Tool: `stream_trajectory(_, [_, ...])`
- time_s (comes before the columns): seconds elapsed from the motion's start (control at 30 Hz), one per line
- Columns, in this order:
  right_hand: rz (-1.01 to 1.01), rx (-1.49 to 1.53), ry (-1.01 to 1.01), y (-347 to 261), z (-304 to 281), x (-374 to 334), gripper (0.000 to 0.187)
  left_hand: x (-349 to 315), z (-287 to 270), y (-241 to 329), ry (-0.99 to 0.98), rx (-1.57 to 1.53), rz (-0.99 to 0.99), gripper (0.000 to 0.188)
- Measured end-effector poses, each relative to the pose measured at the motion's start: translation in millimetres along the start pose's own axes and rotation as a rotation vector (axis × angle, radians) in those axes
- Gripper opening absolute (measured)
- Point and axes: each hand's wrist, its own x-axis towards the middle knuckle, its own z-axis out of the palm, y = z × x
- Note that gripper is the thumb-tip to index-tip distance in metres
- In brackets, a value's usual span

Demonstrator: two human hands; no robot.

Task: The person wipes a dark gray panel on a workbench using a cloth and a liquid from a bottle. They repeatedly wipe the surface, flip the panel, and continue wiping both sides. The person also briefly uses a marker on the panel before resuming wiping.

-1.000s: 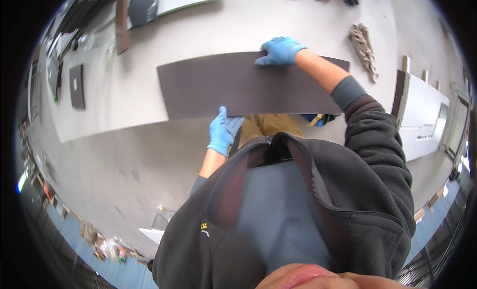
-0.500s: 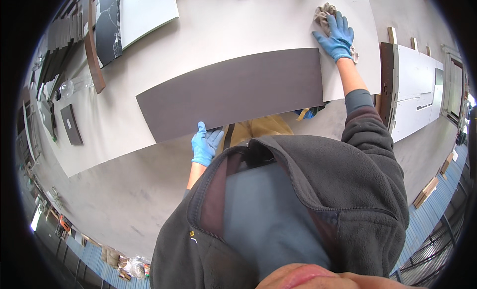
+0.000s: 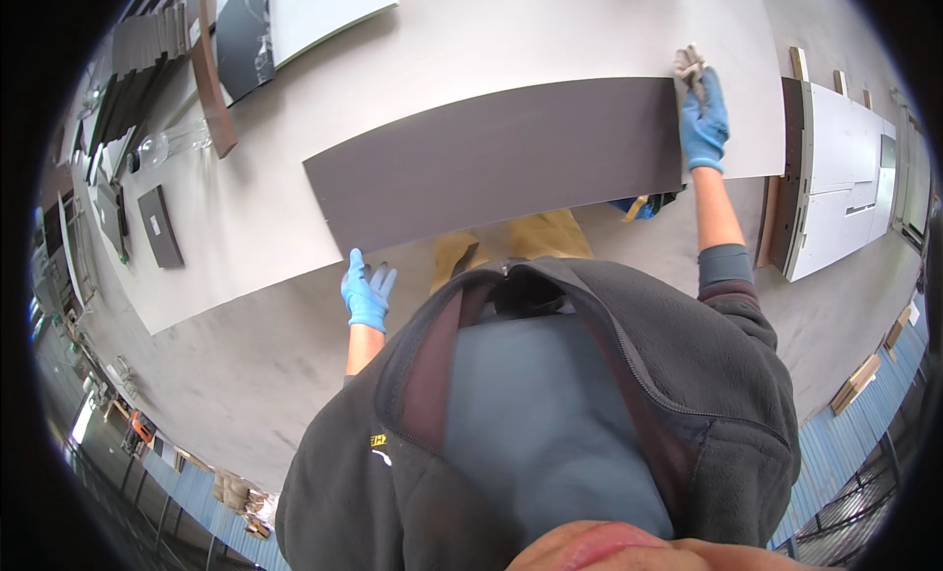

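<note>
A long dark grey-brown panel (image 3: pixel 501 163) with a curved far edge lies on a white table (image 3: pixel 246 247). My right hand (image 3: pixel 704 124), in a blue glove, is closed around a crumpled beige rag (image 3: pixel 690 62) at the panel's right end. Part of the rag is hidden by the fingers. My left hand (image 3: pixel 366 294), also gloved in blue, is at the panel's near left corner with its fingers stretched out and apart. One fingertip reaches the near edge; whether it presses on the panel I cannot tell.
Toward the left lie a small dark block (image 3: pixel 160 227), a clear plastic bottle (image 3: pixel 169 147) and a long brown strip (image 3: pixel 208 90). A white board (image 3: pixel 329 16) is at the back left. Beyond the table's right side stands a stack of white panels (image 3: pixel 845 173).
My right hand has come from the tabletop beyond the panel to its right end, with the rag now bunched smaller. My left hand has slid left along the near edge to the corner.
</note>
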Motion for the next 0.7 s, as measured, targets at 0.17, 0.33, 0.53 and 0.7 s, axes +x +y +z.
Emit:
stream_trajectory(0.17, [0.058,-0.519,0.053,-81.8,62.9,-58.8,0.034,20.7,-19.2,34.0,-0.221,0.142,0.106,0.048])
stream_trajectory(0.33, [-0.115,-0.486,0.054,-161.0,117.5,-81.8,0.037,25.0,-19.8,29.9,-0.256,0.068,0.095,0.046])
stream_trajectory(0.53, [-0.295,-0.231,-0.201,-330.3,225.3,-151.6,0.052,28.9,-21.3,26.5,-0.254,-0.064,0.080,0.075])
stream_trajectory(0.7, [-0.535,-0.113,-0.389,-436.1,270.1,-181.0,0.042,33.1,-26.2,23.0,-0.288,-0.230,0.046,0.083])
